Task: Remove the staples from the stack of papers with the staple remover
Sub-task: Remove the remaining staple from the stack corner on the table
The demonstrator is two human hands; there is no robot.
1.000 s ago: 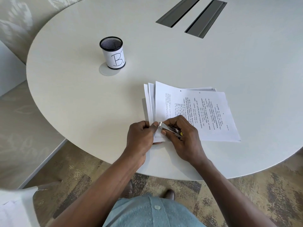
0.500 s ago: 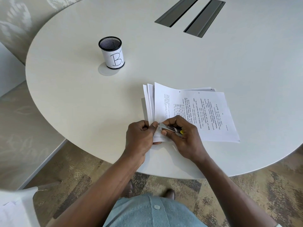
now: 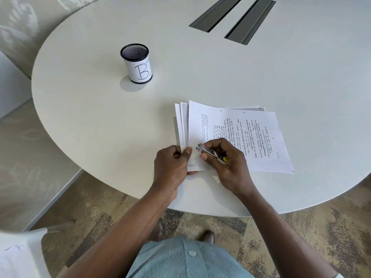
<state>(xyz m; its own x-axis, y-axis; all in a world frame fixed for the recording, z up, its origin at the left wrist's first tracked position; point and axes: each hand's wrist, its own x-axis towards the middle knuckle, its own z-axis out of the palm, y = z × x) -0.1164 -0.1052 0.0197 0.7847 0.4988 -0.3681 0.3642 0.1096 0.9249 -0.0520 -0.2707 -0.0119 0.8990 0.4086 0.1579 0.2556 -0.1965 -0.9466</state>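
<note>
A loose stack of printed white papers (image 3: 236,129) lies fanned on the round white table (image 3: 100,109), near its front edge. My left hand (image 3: 172,165) pinches the stack's near left corner between thumb and fingers. My right hand (image 3: 224,165) holds a metal staple remover (image 3: 208,151) with a yellow end, its jaws pointing left and resting on the top sheet just right of my left thumb. No staple can be made out at the jaws.
A black mesh pen cup (image 3: 137,64) with a white label marked "B" stands at the back left. Two grey cable slots (image 3: 232,19) are set into the table's far side. More white paper (image 3: 18,255) lies at the lower left, off the table.
The staple remover's jaws have pulled slightly right and away from my left thumb. My left hand keeps its pinch on the corner.
</note>
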